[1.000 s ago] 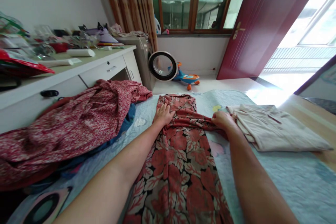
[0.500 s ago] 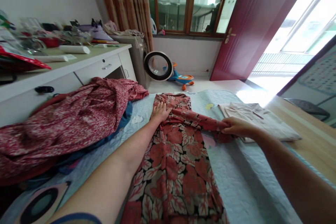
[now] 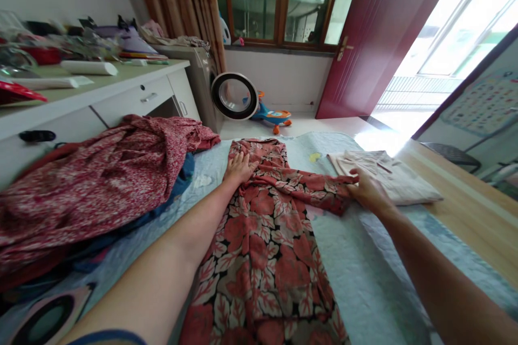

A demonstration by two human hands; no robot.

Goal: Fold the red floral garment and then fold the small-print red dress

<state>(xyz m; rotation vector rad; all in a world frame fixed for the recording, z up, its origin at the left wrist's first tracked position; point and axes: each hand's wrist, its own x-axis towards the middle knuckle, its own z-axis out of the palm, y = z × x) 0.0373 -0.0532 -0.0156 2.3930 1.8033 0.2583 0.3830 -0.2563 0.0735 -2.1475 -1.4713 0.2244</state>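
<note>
A red and black garment with a leaf-and-flower print (image 3: pixel 267 259) lies lengthwise in front of me, its body folded narrow. My left hand (image 3: pixel 239 169) rests flat on its upper left part, fingers stretched out. One sleeve (image 3: pixel 311 186) runs out sideways to the right across the sheet. At its cuff end, my right hand (image 3: pixel 366 188) pinches the fabric between thumb and fingers. Just beyond the right hand is a folded cream garment (image 3: pixel 388 175).
A heap of red speckled cloth (image 3: pixel 105 188) lies on the left over blue fabric. The light blue quilted sheet (image 3: pixel 356 275) covers the surface below. Behind are a cluttered white desk (image 3: pixel 121 97), a washer with its round door (image 3: pixel 234 96) open, and a blue ride-on toy (image 3: pixel 272 114).
The sleeve's end has been spread wider and flatter, with the right hand still at the cuff. My left hand stays on the garment. The whole view has shifted slightly.
</note>
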